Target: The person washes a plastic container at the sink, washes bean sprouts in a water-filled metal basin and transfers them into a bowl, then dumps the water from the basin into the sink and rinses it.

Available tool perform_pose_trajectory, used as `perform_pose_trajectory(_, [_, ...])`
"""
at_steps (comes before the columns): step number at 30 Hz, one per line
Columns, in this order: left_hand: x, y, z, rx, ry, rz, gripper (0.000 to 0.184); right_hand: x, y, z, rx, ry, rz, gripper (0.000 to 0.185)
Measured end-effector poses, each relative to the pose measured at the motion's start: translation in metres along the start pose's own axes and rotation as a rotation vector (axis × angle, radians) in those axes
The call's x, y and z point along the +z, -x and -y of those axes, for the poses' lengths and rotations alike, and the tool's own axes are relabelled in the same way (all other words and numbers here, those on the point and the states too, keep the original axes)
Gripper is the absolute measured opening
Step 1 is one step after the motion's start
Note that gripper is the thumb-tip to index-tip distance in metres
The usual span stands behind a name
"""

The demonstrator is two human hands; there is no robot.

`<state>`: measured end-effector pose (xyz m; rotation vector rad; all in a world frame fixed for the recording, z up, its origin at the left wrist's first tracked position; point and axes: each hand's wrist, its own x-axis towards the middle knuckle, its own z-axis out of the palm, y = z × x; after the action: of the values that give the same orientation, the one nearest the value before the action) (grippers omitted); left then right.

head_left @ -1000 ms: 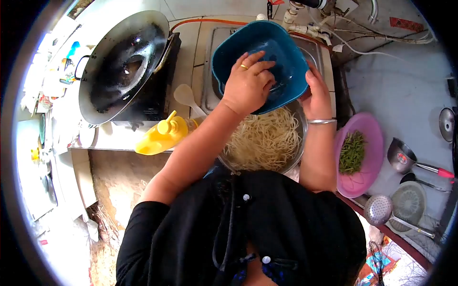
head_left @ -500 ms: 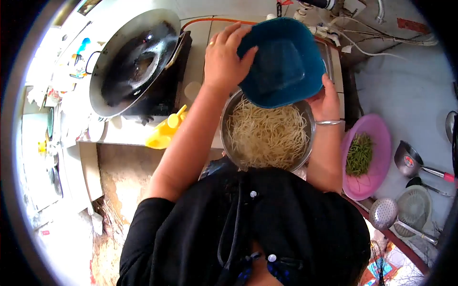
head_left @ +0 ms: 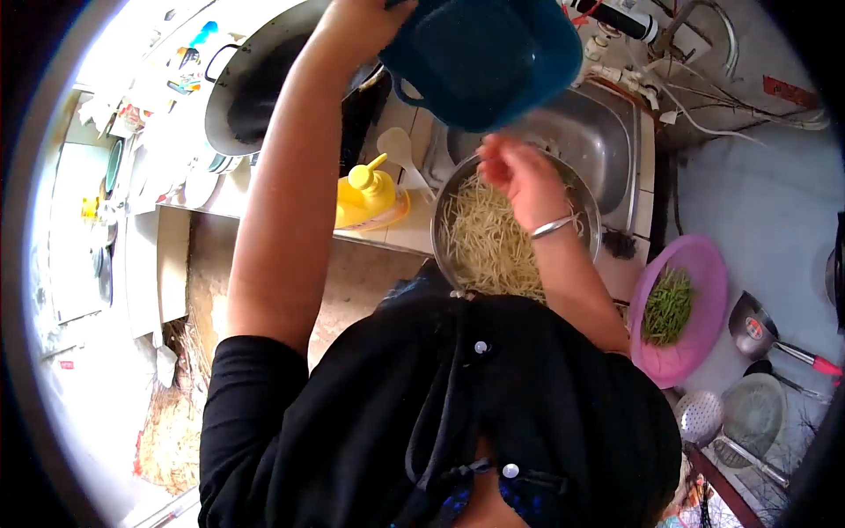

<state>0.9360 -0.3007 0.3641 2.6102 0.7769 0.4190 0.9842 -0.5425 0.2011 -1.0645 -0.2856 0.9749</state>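
Closest to me, a black top fills the lower part of my view. Just past it I see a metal bowl holding a heap of pale strips, tucked against the wearer's front. The right hand, a silver bangle at its wrist, is over the bowl with its fingers loosely bent and slightly blurred; I cannot tell whether it touches the strips. A yellow bottle stands left of the bowl, with a pale spoon lying beyond it. Off to the right I have a pink basin with green vegetables in it.

Farther out, the left hand is clamped on the left rim of a blue basin. The basin is beyond the bowl, in front of a metal sink from where I look, apart from the right hand. A wok sits left of it, partly behind the left arm.
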Motion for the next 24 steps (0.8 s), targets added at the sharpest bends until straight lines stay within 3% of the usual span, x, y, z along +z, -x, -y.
perform_pose_trajectory(3, [0.001, -0.009, 0.046, 0.150, -0.203, -0.152, 0.026, 0.047, 0.002, -0.010, -0.002, 0.324, 0.188, 0.027])
perform_pose_trajectory(5, [0.011, -0.024, 0.086, 0.233, -0.195, -0.264, 0.041, 0.070, -0.011, -0.027, -0.273, 0.615, 0.218, 0.027])
perform_pose_trajectory(7, [0.002, -0.001, 0.060, 0.174, -0.103, -0.207, 0.044, 0.109, -0.019, -0.024, -0.628, 1.016, 0.191, 0.025])
perform_pose_trajectory(10, [0.001, 0.013, 0.054, 0.025, -0.007, -0.146, 0.040, 0.120, -0.030, -0.030, -0.734, 1.225, 0.135, 0.023])
perform_pose_trajectory(11, [0.003, 0.012, 0.056, 0.038, 0.005, -0.146, 0.040, 0.121, -0.035, -0.029, -0.736, 1.237, 0.122, 0.023])
perform_pose_trajectory(13, [0.005, 0.013, 0.059, -0.022, 0.022, -0.147, 0.040, 0.120, -0.046, -0.031, -0.168, 0.902, 0.302, 0.022])
perform_pose_trajectory(17, [0.009, 0.013, 0.060, -0.016, 0.004, -0.166, 0.039, 0.114, -0.056, -0.046, -0.226, 0.863, 0.293, 0.033])
perform_pose_trajectory(18, [0.010, 0.013, 0.060, -0.014, 0.009, -0.165, 0.039, 0.120, -0.048, -0.035, -0.164, 0.904, 0.280, 0.025])
perform_pose_trajectory(24, [0.013, 0.007, 0.050, -0.011, -0.007, -0.147, 0.039, 0.117, -0.046, -0.038, -0.143, 0.915, 0.267, 0.029])
